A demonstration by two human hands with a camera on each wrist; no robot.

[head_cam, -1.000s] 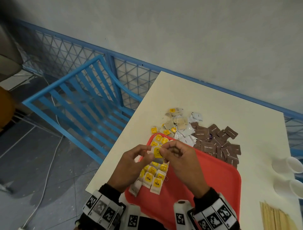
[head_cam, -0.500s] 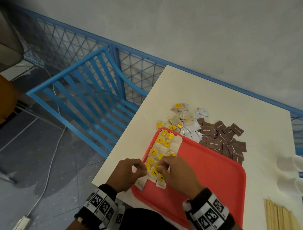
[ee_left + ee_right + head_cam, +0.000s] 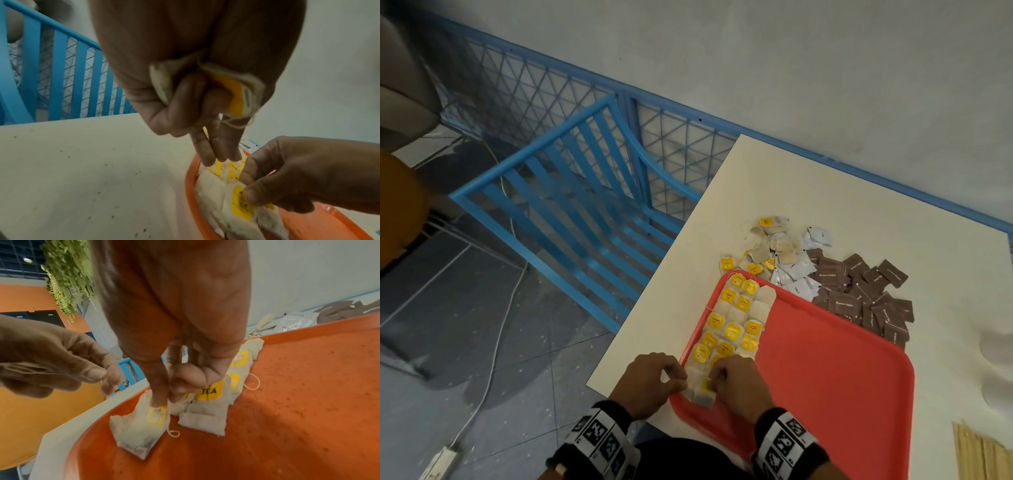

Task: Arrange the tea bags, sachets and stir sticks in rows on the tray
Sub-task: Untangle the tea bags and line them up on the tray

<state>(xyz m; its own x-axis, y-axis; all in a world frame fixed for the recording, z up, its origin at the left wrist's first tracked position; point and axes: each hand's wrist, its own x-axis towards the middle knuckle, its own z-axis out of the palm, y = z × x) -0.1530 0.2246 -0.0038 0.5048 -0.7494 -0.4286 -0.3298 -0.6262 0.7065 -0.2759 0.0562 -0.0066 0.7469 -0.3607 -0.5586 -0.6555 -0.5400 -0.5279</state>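
A red tray (image 3: 825, 377) lies on the cream table, with rows of yellow-tagged tea bags (image 3: 732, 329) along its left side. At the tray's near left corner my right hand (image 3: 714, 383) pinches the yellow tag of a tea bag (image 3: 139, 423) that rests on the tray floor. My left hand (image 3: 681, 380) is just left of it, curled round a few crumpled tea bags (image 3: 205, 84) in its palm. Its two straight fingers (image 3: 207, 155) touch the laid bags.
Beyond the tray lie a loose heap of tea bags (image 3: 767, 246), white sachets (image 3: 794, 274) and brown sugar sachets (image 3: 866, 294). Wooden stir sticks (image 3: 979, 452) sit at the near right, blurred white cups (image 3: 996, 346) at the right edge. A blue chair (image 3: 571, 212) stands left of the table.
Both hands came down from above the tray's middle to its near left corner. The tea bag held between them now rests at the near end of the rows.
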